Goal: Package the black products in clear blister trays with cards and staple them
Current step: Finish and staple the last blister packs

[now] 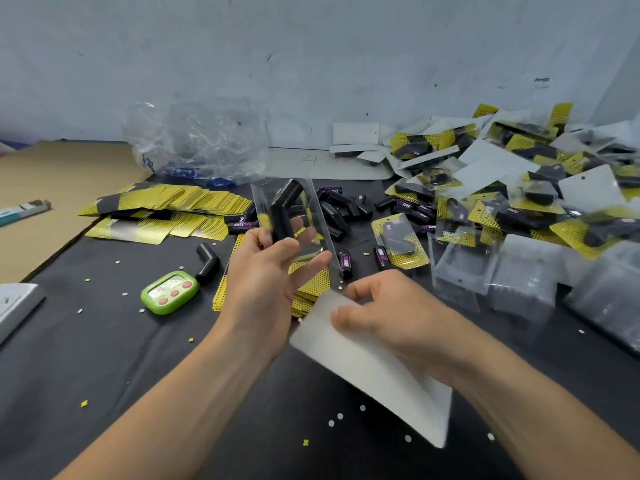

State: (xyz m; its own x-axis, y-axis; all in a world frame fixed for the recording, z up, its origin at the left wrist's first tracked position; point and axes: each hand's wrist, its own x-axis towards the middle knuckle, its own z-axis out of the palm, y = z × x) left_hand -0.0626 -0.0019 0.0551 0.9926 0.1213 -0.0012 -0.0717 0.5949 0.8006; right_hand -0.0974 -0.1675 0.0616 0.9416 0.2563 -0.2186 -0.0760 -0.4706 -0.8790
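Note:
My left hand (273, 271) holds up a clear blister tray (311, 216) with a black angled product (282, 216) seated in it, thumb and fingers around the tray's lower part. My right hand (384, 306) pinches a card (367, 362) by its upper corner, its white back facing me, just below and right of the tray. The card's top corner almost meets the tray's bottom edge. Under my hands lies a stack of yellow-and-black cards (308, 289). Loose black products (339, 209) lie behind the tray.
Fanned yellow cards (180, 202) lie at the left. A green timer (169, 292) and one loose black product (207, 263) sit left of my hand. Finished packs (519, 174) pile up at right, empty clear trays (519, 282) in front. A crumpled plastic bag (197, 140) stands behind.

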